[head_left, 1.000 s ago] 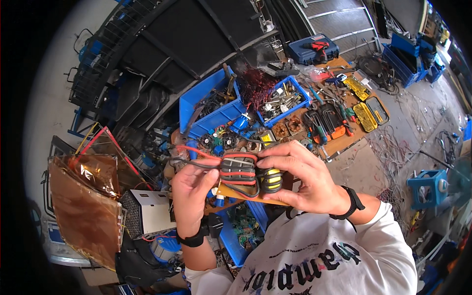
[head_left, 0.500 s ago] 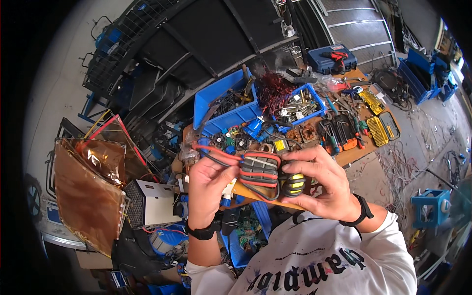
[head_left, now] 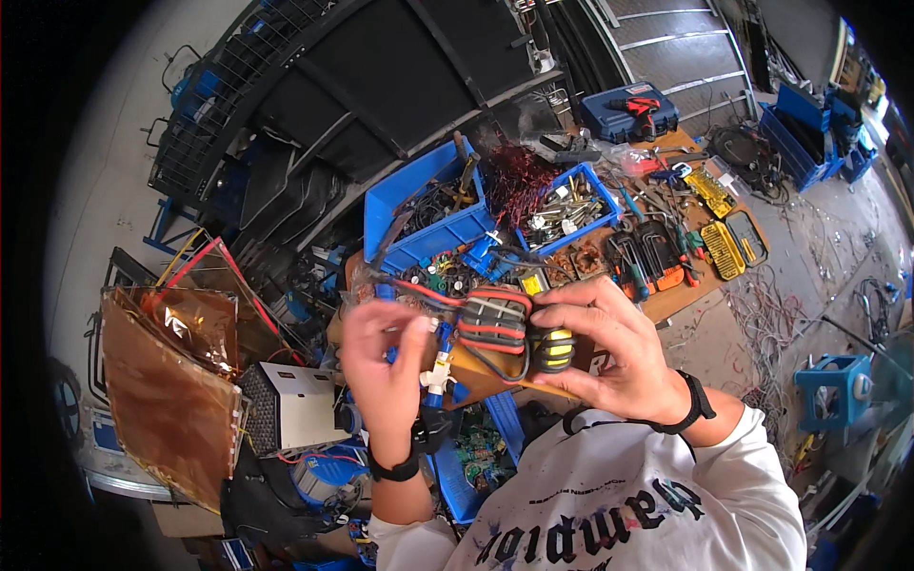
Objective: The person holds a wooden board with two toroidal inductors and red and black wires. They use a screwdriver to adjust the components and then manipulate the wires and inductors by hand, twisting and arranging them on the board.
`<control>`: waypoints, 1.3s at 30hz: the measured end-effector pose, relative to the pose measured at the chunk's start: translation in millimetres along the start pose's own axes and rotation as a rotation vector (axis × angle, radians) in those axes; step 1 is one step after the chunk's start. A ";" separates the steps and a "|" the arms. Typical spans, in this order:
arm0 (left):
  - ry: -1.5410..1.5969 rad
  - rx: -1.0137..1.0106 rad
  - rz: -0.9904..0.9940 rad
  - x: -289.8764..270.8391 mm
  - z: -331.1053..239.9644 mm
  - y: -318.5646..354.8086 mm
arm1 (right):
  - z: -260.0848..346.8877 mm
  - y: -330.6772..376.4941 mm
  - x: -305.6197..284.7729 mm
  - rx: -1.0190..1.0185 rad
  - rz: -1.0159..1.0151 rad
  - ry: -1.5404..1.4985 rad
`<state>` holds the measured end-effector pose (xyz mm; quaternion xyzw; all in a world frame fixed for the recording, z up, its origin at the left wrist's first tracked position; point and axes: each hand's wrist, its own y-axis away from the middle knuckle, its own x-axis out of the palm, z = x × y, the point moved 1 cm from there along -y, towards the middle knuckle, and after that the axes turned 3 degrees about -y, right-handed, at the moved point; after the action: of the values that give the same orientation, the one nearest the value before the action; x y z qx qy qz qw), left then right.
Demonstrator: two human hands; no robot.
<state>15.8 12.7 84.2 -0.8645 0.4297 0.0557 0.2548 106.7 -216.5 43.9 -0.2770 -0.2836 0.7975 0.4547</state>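
My right hand [head_left: 614,352] grips a bundle of red and black cable [head_left: 493,322] by its rounded yellow-and-black end [head_left: 553,350], thumb below and fingers above. The cable is wound in several turns round a dark body, and its loose red and black ends trail to the left. Apart from the bundle, my left hand [head_left: 383,357] is raised to its left with thumb and fingers separated, the fingers a little blurred. Beyond the left thumb shows a blue-and-white fitting [head_left: 438,371], by the near edge of the wooden table [head_left: 481,371].
On the table stand a large blue bin [head_left: 433,249] of cables and a smaller blue tray [head_left: 571,205] of metal parts. To the right lie hand tools, a yellow bit case [head_left: 722,249] and a red drill [head_left: 640,109] on a blue toolbox. Below is a bin of circuit boards [head_left: 481,447].
My left hand has let go of the cable ends and drawn back to the left. The right hand still holds the bundle, which has shifted slightly left in the picture.
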 end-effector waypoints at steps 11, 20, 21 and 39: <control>-0.628 0.426 0.374 34.6 -37.0 25.7 | -8.0 -4.3 6.0 0.129 0.034 0.033; -0.393 0.224 0.495 30.5 -27.9 27.7 | -4.6 -10.0 3.6 0.077 0.109 0.067; -0.356 0.198 0.505 28.6 -27.2 28.1 | -4.3 -9.9 4.0 0.082 0.115 0.056; -0.600 0.213 0.524 23.4 -14.9 26.8 | -15.9 -9.6 20.7 0.128 0.299 0.095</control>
<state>7.9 -24.8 79.1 -0.6400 0.5454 0.3233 0.4341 114.2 -191.0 36.0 -0.3242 -0.1661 0.8586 0.3607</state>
